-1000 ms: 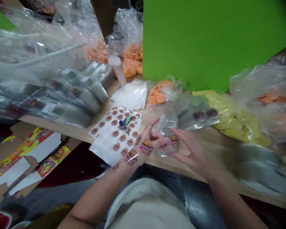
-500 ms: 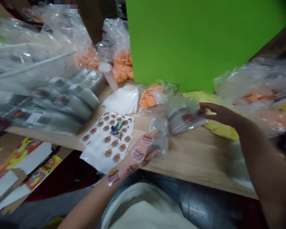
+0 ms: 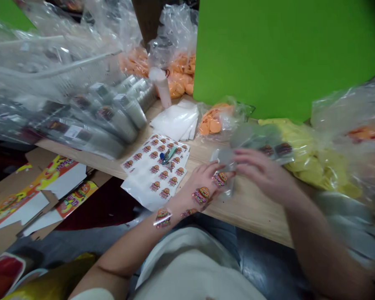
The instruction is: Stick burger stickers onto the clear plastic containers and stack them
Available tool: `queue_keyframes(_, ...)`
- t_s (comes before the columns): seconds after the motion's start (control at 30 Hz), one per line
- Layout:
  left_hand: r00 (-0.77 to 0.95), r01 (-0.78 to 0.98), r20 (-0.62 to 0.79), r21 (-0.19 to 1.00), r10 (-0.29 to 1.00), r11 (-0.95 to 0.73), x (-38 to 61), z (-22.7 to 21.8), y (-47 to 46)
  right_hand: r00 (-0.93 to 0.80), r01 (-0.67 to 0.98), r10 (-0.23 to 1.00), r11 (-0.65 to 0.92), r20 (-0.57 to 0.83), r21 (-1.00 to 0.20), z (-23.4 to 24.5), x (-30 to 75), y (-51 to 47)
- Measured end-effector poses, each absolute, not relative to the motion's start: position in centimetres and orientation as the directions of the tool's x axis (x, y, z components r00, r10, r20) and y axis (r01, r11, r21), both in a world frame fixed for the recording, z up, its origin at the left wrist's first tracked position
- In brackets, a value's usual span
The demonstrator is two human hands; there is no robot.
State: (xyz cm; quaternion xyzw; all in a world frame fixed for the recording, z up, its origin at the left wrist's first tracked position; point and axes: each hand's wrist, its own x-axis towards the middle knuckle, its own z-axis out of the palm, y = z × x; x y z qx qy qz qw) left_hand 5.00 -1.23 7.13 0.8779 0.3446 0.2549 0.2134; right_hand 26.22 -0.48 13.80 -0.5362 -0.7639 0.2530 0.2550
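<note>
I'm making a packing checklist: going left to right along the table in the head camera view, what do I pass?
Plastic-wrapped silver canisters → burger sticker sheet → left hand → right hand → bag of yellow pieces

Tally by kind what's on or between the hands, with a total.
Burger stickers on the left hand and forearm: 4
Clear plastic bag between the left hand and right hand: 1
Total: 5
</note>
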Motion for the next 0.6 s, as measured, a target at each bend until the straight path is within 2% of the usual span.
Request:
queue_keyframes(0.07,0.600,0.535,0.296,0.542,0.743,-0.648,4.7,7.1,-1.2,-0.316,0.566,0.940,0.296,0.129,-0.770,13.7,23.0,-2.1)
queue_keyframes(0.17,0.562,0.496,0.334,0.596,0.757,-0.631,4.0,6.5,-1.0,-0.024,0.325,0.980,0.196,0.199,-0.925,12.9,22.7,-2.5)
queue_keyframes(0.23,0.566,0.412,0.348,0.666,0.747,-0.622,3.7,5.8,-0.9,0.128,0.195,0.980,0.125,0.152,-0.973,12.0,24.1,-1.9)
queue_keyframes(0.3,0.583,0.351,0.317,0.732,0.748,-0.584,3.7,4.9,-0.9,0.073,0.196,0.996,0.036,0.052,-0.980,11.0,25.3,-1.3)
queue_keyframes(0.4,0.599,0.293,0.246,0.818,0.762,-0.495,4.2,4.0,-1.1,-0.137,0.310,0.986,-0.048,-0.095,-0.950,9.2,25.4,-1.3)
queue_keyframes(0.47,0.600,0.227,0.236,0.866,0.764,-0.446,4.5,3.8,-1.2,-0.188,0.340,0.976,-0.038,-0.107,-0.940,8.4,24.7,-1.6)
queue_keyframes(0.6,0.595,0.127,0.218,0.925,0.773,-0.358,4.7,3.8,-1.2,-0.165,0.392,0.983,-0.010,-0.081,-0.920,7.9,23.6,-2.2)
